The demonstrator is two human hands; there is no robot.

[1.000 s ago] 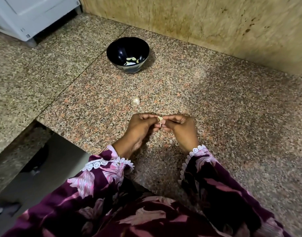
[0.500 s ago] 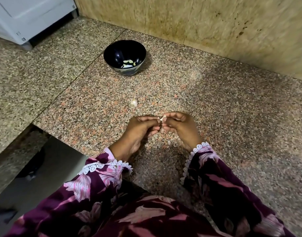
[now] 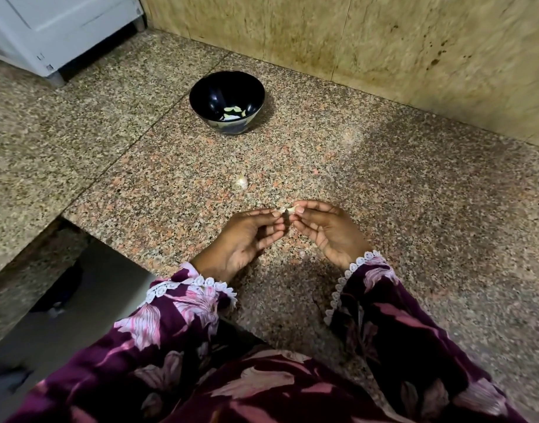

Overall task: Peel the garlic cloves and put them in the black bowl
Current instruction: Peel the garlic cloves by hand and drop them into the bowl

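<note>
Pinching a single garlic clove (image 3: 288,210) between the fingertips of both hands, a person in a plum floral sleeve works over a speckled granite surface (image 3: 414,209). The left hand (image 3: 247,236) has thumb and forefinger closed on one end of the clove; the right hand (image 3: 323,230) nips the other end the same way, its remaining fingers loosely curled below. A pale flap of skin appears to stand off the clove between the two thumbs, though it is too small to read with certainty.

Well ahead of the hands and slightly toward the left hand's side sits the black bowl (image 3: 207,96), with a few pale peeled cloves (image 3: 233,112) lying at its bottom. Between bowl and hands, nearer the hands, one more clove (image 3: 241,181) rests alone on the surface, apparently still in its skin.

A clove like this is likely light and firm, with skin that is dry, papery and quick to tear into shreds rather than come away whole. Once bare it tends to be slick and a little tacky, so a fingertip hold across its broader sides should serve better than a squeeze at the tapered tip, from which it could shoot free. The skin is probably best caught by a nail at the blunt root end.
</note>
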